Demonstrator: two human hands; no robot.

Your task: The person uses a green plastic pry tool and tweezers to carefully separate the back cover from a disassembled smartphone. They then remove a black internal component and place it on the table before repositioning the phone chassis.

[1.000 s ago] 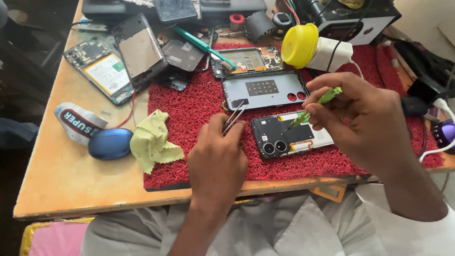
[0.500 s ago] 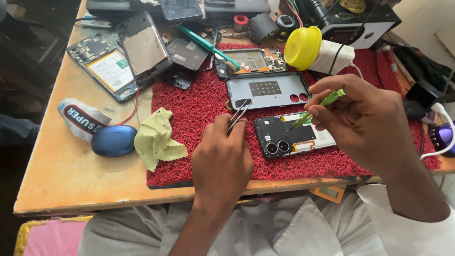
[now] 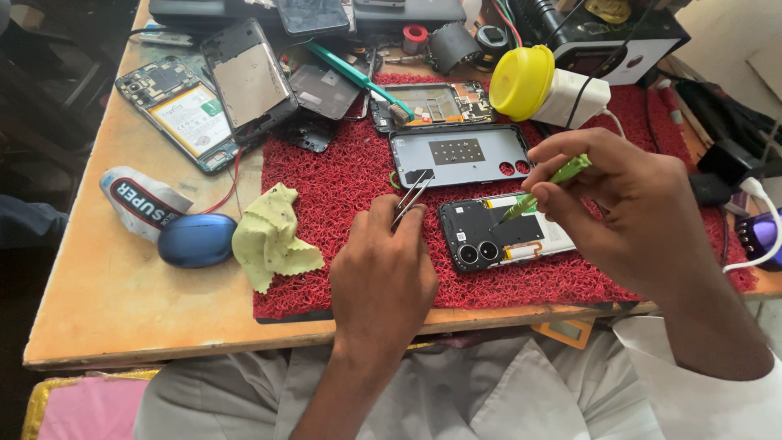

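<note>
Opened black smartphone with twin camera lenses and exposed white interior (image 3: 505, 236): flat on the red looped-fibre mat (image 3: 342, 204), near centre. Judged light, rigid, fragile inside; best steadied by its edges. Right hand (image 3: 619, 204) pinches a slim green screwdriver (image 3: 542, 189), tip on the board. Left hand (image 3: 383, 269), just left of it, grips thin metal tweezers (image 3: 411, 198), tips closed, apparently empty.
</note>
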